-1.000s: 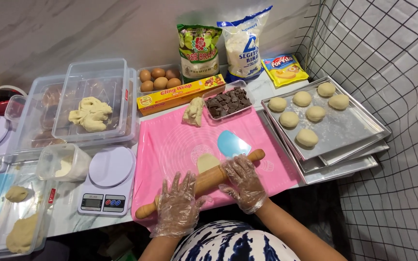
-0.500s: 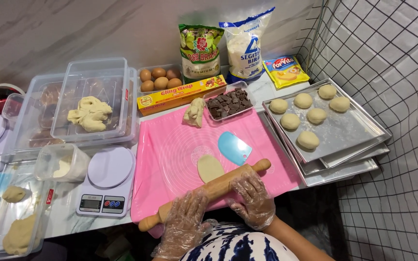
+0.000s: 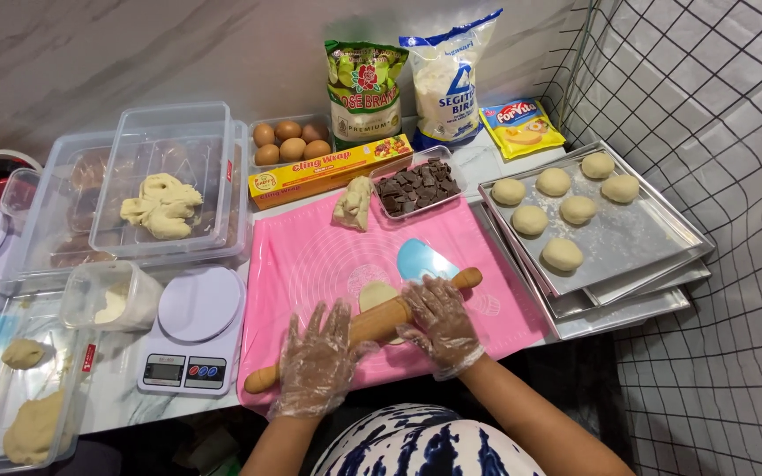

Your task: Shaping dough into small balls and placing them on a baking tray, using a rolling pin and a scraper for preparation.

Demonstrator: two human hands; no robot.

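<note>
A wooden rolling pin (image 3: pixel 377 323) lies slanted across a pink silicone mat (image 3: pixel 319 251). My left hand (image 3: pixel 317 359), in a clear plastic glove, presses flat on the pin's left half. My right hand (image 3: pixel 440 323), also gloved, presses on its right half. A small flattened piece of dough (image 3: pixel 376 295) shows just above the pin, partly under it. A light blue scraper (image 3: pixel 422 261) rests on the mat beside the pin's right end.
Metal trays (image 3: pixel 637 238) at right hold several dough balls (image 3: pixel 562 254). Behind the mat: a tub of chocolate pieces (image 3: pixel 416 187), a dough lump (image 3: pixel 354 203), a wrap box (image 3: pixel 328 170), eggs (image 3: pixel 288 141), bags. At left: a white scale (image 3: pixel 194 328) and plastic containers with dough (image 3: pixel 162 204).
The rolling pin went back toward me off the dough, then forward again onto it, with both hands moving along with it.
</note>
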